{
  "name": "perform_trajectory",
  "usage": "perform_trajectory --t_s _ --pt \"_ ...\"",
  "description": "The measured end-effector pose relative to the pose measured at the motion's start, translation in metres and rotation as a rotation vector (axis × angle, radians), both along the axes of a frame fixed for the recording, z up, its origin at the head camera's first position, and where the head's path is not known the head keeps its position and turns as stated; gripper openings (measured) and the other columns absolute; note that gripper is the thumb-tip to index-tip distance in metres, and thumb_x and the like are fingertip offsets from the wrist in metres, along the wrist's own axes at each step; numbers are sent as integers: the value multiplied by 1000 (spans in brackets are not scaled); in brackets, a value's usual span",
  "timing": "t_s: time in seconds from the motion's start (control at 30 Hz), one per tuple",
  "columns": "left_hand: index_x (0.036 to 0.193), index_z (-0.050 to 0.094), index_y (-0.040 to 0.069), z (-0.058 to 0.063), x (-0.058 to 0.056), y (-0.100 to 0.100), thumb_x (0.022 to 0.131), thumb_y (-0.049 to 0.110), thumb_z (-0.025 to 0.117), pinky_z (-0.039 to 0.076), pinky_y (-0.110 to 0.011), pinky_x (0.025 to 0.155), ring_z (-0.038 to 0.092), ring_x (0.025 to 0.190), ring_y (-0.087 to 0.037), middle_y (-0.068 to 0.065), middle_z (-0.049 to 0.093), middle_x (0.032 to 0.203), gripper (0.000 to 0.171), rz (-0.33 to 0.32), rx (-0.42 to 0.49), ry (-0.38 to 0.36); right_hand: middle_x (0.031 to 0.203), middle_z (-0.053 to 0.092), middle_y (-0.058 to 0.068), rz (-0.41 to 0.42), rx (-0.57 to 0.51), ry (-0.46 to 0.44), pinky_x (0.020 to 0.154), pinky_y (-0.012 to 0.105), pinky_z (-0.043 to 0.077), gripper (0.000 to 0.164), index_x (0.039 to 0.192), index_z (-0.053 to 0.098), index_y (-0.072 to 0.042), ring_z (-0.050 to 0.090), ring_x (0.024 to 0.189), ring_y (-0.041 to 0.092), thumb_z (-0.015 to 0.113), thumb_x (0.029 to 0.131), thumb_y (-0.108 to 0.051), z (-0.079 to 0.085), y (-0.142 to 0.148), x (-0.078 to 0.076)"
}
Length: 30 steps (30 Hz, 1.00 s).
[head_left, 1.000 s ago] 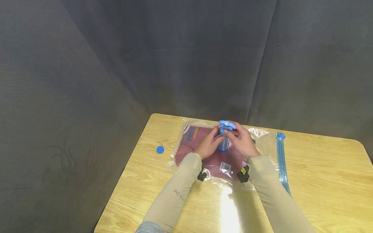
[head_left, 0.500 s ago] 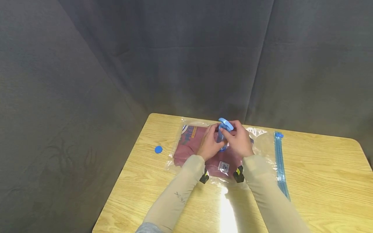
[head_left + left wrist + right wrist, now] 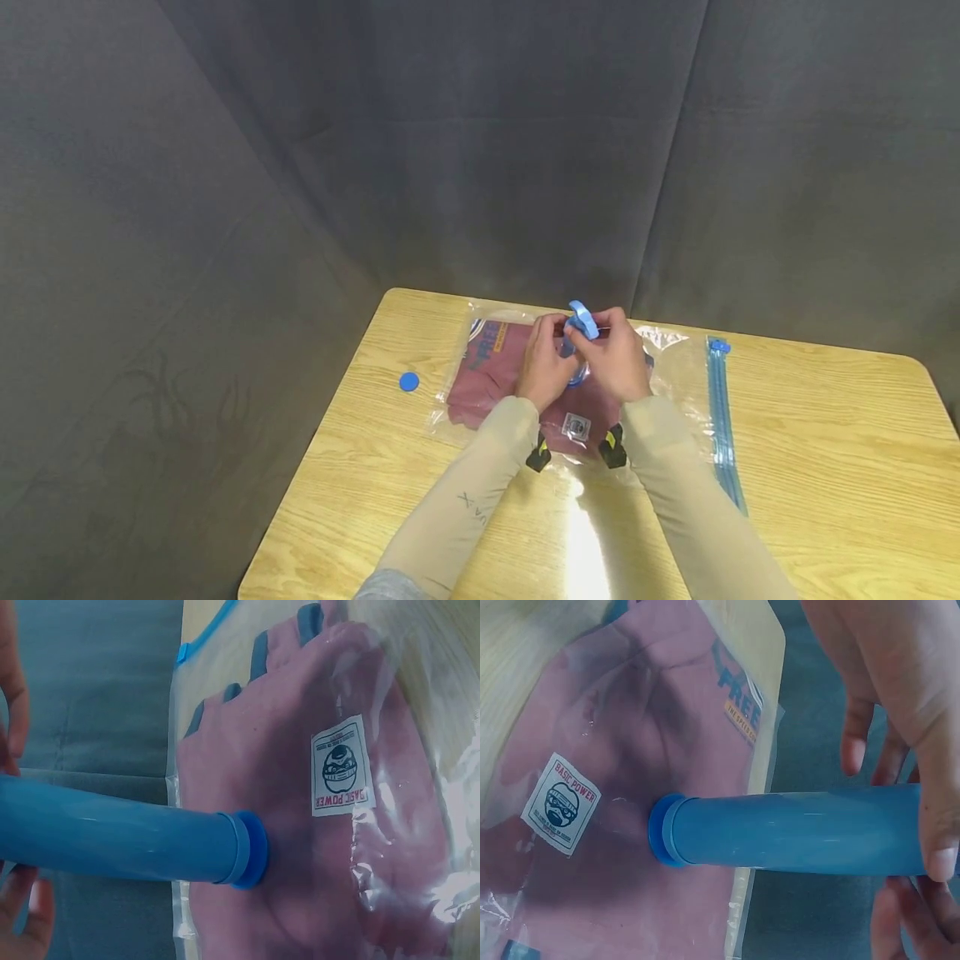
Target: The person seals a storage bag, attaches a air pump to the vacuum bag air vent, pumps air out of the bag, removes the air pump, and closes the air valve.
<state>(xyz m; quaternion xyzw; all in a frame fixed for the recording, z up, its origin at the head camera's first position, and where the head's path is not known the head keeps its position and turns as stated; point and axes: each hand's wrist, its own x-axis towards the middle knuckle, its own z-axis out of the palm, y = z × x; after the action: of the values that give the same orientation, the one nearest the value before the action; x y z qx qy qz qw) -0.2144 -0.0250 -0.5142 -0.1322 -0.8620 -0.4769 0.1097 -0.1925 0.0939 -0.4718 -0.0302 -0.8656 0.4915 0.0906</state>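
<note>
A blue hand pump [image 3: 582,321] stands upright with its round foot on a clear plastic storage bag [image 3: 686,367]. Inside the bag lies a folded maroon garment [image 3: 630,742] with a printed label [image 3: 341,766]. My left hand [image 3: 546,358] holds the pump's upper part from the left. From the right, my right hand [image 3: 617,357] grips it near the handle, its thumb [image 3: 939,832] lying along the body. In the left wrist view the pump's tube [image 3: 127,832] hides part of the fingers.
A small blue disc [image 3: 408,382] lies on the wooden table [image 3: 352,467], left of the bag. Along the bag's right edge runs a blue zip [image 3: 722,425] with a slider [image 3: 719,346]. Dark curtains [image 3: 480,167] hang behind the table.
The pump's handle has turned clockwise as seen from above, from nearly crosswise to a steep slant. My left hand has shifted slightly; my right hand stays around the top.
</note>
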Motion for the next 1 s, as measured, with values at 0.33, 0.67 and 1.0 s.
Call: perform_trajectory --t_s 0.33,0.67,1.0 --pt "123 50 6 5 -2 -6 86 19 72 53 -27 92 64 110 -22 -9 58 120 45 -73 -14 12 115 64 23 92 -35 -9 89 46 55 48 120 49 0 67 102 36 70 89 -30 -2 9 -1" --pt "128 54 7 3 -4 -13 87 15 71 53 -30 97 62 116 -21 -10 61 125 45 -168 15 -8 130 56 28 231 -139 -20 101 49 49 46 137 47 2 59 118 42 58 93 -6 -2 18 -2" --pt "141 45 2 -2 -8 -21 87 9 71 51 -23 97 63 117 -24 -16 62 131 60 -256 174 -103 137 53 27 267 -147 -65 108 50 42 49 141 45 0 53 124 41 55 93 -6 1 21 -2"
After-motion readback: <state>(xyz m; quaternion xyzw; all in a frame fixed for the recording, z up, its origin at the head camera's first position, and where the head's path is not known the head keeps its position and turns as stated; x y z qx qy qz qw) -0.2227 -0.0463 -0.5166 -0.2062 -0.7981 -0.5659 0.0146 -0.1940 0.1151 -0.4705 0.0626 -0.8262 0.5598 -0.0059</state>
